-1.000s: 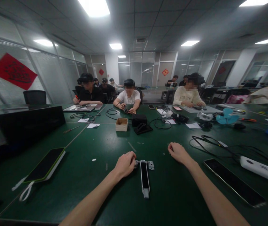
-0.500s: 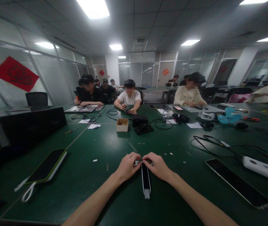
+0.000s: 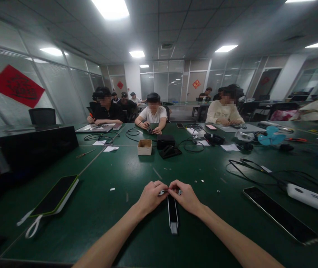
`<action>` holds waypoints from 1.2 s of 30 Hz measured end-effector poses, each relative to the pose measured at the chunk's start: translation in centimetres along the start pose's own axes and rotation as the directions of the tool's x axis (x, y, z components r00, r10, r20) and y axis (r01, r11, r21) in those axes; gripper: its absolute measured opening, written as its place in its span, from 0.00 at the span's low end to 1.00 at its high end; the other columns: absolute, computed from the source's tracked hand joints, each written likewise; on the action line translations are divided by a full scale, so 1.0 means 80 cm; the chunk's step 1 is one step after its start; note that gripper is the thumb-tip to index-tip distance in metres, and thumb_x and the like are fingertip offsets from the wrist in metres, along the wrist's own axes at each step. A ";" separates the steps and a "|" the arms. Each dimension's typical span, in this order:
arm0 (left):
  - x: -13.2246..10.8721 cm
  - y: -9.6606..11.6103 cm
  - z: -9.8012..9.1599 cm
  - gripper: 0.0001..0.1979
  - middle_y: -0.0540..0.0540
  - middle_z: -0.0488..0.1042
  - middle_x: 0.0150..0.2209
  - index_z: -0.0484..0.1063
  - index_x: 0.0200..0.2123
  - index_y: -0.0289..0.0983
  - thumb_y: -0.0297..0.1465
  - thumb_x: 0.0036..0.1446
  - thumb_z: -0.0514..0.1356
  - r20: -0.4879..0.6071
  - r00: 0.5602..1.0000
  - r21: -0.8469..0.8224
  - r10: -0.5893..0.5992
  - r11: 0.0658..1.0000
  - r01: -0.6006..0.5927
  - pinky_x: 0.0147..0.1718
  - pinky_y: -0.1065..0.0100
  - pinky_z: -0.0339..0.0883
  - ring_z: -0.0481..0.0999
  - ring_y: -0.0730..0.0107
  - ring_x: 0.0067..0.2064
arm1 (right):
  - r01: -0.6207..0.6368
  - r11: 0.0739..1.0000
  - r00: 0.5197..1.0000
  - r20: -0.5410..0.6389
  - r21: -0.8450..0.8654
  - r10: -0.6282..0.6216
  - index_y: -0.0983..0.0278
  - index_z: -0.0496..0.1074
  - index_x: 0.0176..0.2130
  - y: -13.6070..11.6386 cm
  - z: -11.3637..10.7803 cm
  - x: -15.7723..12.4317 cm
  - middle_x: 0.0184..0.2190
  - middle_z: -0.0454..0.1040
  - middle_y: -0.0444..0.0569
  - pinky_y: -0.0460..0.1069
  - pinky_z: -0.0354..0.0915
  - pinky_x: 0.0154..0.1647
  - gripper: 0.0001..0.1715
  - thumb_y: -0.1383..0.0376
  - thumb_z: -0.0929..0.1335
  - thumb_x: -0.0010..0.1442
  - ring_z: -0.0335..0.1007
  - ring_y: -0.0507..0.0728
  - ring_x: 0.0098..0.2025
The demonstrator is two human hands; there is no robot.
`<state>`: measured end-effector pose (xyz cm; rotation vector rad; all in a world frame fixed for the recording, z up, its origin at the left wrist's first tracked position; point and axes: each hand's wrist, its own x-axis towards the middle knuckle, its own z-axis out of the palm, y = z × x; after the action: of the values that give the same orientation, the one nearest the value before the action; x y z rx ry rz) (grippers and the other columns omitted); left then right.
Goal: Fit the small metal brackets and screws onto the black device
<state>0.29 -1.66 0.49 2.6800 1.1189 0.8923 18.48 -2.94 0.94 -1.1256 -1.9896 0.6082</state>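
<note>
A slim, long black device (image 3: 172, 212) with white side edges and a grey near end lies on the green table, pointing towards me. My left hand (image 3: 152, 197) and my right hand (image 3: 185, 195) meet at its far end, fingertips pinched close together. Small whitish pieces show beneath the fingers of both hands, partly covered. Whatever the fingertips hold is too small and hidden to make out. A ring sits on a finger of my left hand. Beyond my right hand lie several small ring-shaped parts (image 3: 203, 181).
To the left lies a black slab with a green edge and white strap (image 3: 55, 195). On the right are a phone (image 3: 280, 216), a white power strip (image 3: 312, 197) and black cables. A small open box (image 3: 145, 147) stands ahead. Several people sit across the table.
My hands stay at the device's far end, with only a slight shift of the fingertips. The whole view has moved a little; the things on the table lie as before.
</note>
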 end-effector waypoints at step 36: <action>0.004 -0.023 -0.013 0.07 0.52 0.76 0.31 0.75 0.36 0.38 0.31 0.56 0.58 0.260 0.943 -0.224 -0.207 0.937 0.267 0.33 0.74 0.62 0.72 0.72 0.32 | 0.058 0.944 0.964 0.264 -0.324 0.032 0.63 0.72 0.34 0.041 -0.056 0.003 0.32 0.71 0.47 0.49 0.63 0.36 0.09 0.62 0.64 0.57 0.65 0.54 0.35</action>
<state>-1.27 -0.26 0.94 2.3068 1.1541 0.6144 23.66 -0.93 1.38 -1.2801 -2.3953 0.4468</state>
